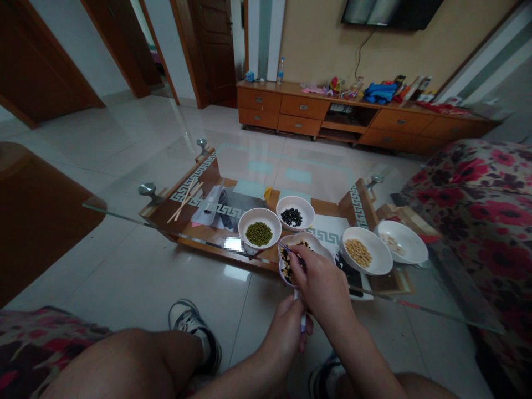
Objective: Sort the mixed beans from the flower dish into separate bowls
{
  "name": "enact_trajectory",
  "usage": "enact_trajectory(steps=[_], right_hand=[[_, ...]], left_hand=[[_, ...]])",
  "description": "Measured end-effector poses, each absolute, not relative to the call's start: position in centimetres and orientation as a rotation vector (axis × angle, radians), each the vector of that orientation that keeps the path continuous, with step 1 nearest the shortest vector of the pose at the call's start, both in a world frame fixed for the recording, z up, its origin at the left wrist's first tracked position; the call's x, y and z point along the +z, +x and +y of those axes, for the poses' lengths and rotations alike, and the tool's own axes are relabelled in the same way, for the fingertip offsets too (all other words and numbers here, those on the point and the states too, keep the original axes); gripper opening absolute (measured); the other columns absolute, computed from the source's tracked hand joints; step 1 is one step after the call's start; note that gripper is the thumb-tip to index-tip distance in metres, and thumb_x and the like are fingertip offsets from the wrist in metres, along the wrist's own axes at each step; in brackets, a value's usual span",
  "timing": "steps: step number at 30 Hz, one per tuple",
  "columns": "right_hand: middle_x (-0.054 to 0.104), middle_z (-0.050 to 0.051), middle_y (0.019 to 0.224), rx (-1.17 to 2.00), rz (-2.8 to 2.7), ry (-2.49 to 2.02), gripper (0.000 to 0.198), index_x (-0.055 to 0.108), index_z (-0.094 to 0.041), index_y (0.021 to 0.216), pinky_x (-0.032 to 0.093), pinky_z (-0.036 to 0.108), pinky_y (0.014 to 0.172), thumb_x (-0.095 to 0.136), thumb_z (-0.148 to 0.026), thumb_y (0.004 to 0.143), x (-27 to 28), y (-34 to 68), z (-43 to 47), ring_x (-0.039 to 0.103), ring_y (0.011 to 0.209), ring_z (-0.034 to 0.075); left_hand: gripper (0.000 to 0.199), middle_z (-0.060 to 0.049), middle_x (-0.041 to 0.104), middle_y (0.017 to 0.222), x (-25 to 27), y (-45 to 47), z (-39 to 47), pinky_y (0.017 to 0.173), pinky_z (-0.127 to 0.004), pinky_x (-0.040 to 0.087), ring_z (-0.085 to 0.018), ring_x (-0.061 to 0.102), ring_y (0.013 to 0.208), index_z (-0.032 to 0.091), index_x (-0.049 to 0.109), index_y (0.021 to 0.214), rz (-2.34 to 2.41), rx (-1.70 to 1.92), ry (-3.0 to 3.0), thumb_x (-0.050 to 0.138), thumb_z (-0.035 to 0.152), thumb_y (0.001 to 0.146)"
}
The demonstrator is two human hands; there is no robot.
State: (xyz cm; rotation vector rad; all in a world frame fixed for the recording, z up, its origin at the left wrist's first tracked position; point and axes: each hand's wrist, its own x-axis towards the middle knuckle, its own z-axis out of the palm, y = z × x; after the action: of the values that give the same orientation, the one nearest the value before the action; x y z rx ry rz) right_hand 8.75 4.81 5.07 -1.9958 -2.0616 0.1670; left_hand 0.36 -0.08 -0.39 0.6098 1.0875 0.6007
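Glass tabletop (120, 202), edge sloping left to right: wooden chopsticks (187, 200) lay leftmost, then the mung-bean bowl (266, 216), tight beside the lobed bowl (322, 246) at the near edge. That one, purple-rimmed, held mixed black and yellow beans! Left hand (286, 327) wrapped its handle (296, 293); right hand (324, 277) pinched a slim dark utensil (285, 245) over it. Rightward, soybeans (357, 252); beyond, pale floor tiles (124, 288) and a wooden TV cabinet (303, 105).

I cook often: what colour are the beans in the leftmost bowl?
The beans are green, clearest in the head view.
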Motion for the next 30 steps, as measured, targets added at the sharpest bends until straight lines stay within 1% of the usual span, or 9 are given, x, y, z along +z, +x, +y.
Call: enact_trajectory(steps=[4, 8, 12, 18, 23, 30], right_hand=[[0.073, 0.000, 0.083, 0.164, -2.057, -2.054, 0.025, 0.067, -0.029, 0.102, 0.031, 0.026, 0.055, 0.044, -0.035, 0.096, 5.4, 9.6, 4.5, 0.068, 0.072, 0.017], [0.073, 0.001, 0.082, 0.225, -2.098, -2.137, 0.025, 0.067, -0.029, 0.101, 0.031, 0.026, 0.054, 0.044, -0.035, 0.095, 5.5, 10.5, 4.3, 0.068, 0.071, 0.017], [0.073, 0.002, 0.087, 0.296, -2.175, -2.213, 0.026, 0.067, -0.029, 0.104, 0.034, 0.025, 0.056, 0.044, -0.036, 0.095, 5.5, 10.9, 4.1, 0.068, 0.074, 0.017], [0.073, 0.003, 0.088, 0.412, -2.262, -2.243, 0.024, 0.068, -0.027, 0.096, 0.034, 0.025, 0.057, 0.045, -0.034, 0.094, 5.7, 10.8, 3.9, 0.068, 0.077, 0.016], [0.073, 0.003, 0.086, 0.392, -2.261, -2.237, 0.024, 0.069, -0.028, 0.096, 0.031, 0.026, 0.055, 0.046, -0.033, 0.093, 5.7, 10.7, 3.8, 0.068, 0.075, 0.018], [0.073, 0.004, 0.085, 0.363, -2.261, -2.206, 0.024, 0.070, -0.027, 0.097, 0.030, 0.026, 0.054, 0.047, -0.033, 0.093, 5.3, 10.8, 3.6, 0.069, 0.074, 0.018]], left_hand=[[0.031, 0.005, 0.043, 0.055, -0.4, 0.3, -0.2, 0.041, -0.024, 0.024, -0.008, 0.033, 0.042, 0.020, 0.048, 0.075, 1.078, 0.614, 0.618, 0.044, 0.050, 0.070], [0.033, 0.004, 0.045, 0.056, -0.6, 0.4, -0.2, 0.041, -0.024, 0.024, -0.008, 0.033, 0.041, 0.019, 0.051, 0.079, 1.088, 0.604, 0.607, 0.045, 0.050, 0.069], [0.033, 0.004, 0.045, 0.057, -0.8, 0.4, -0.1, 0.040, -0.024, 0.022, -0.008, 0.033, 0.040, 0.018, 0.051, 0.080, 1.091, 0.594, 0.598, 0.044, 0.049, 0.069], [0.032, 0.004, 0.045, 0.058, -0.6, 0.3, -0.3, 0.041, -0.024, 0.024, -0.008, 0.032, 0.041, 0.019, 0.049, 0.078, 1.091, 0.610, 0.604, 0.044, 0.050, 0.070], [0.033, 0.004, 0.045, 0.057, -0.5, 0.4, -0.3, 0.040, -0.024, 0.024, -0.008, 0.033, 0.040, 0.020, 0.048, 0.075, 1.083, 0.605, 0.620, 0.043, 0.052, 0.071], [0.030, 0.005, 0.045, 0.056, -0.7, 0.4, -0.2, 0.040, -0.024, 0.023, -0.007, 0.032, 0.038, 0.020, 0.047, 0.073, 1.084, 0.607, 0.635, 0.042, 0.050, 0.073]])
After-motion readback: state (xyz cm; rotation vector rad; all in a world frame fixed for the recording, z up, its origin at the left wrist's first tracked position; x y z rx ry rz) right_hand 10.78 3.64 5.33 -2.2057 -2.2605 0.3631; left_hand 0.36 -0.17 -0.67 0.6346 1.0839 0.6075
